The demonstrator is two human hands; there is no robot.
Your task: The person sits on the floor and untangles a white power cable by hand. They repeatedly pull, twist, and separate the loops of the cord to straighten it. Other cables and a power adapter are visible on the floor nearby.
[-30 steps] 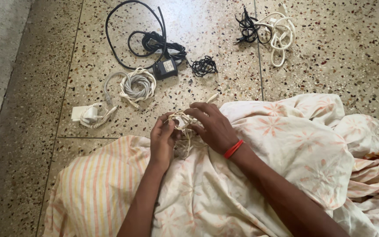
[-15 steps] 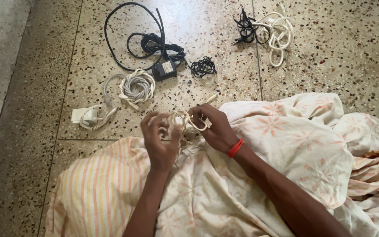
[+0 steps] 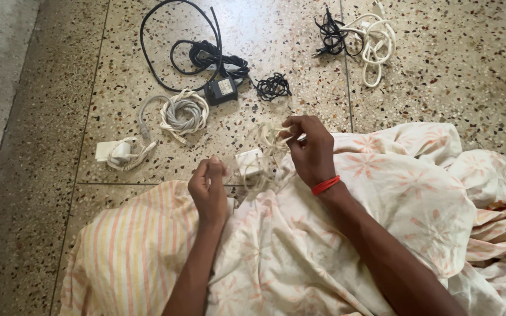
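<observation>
Pinching a tangled white charger cable point(image 3: 265, 153), the right hand point(image 3: 310, 151) lifts it above the floor point(image 3: 48, 117); its adapter dangles near the left hand point(image 3: 208, 188), fingers curled together, holding nothing visible.

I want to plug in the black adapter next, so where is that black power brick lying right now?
In the head view the black power brick lies on the floor, upper middle, between the grey cable coil and a small black cable bundle.
</observation>
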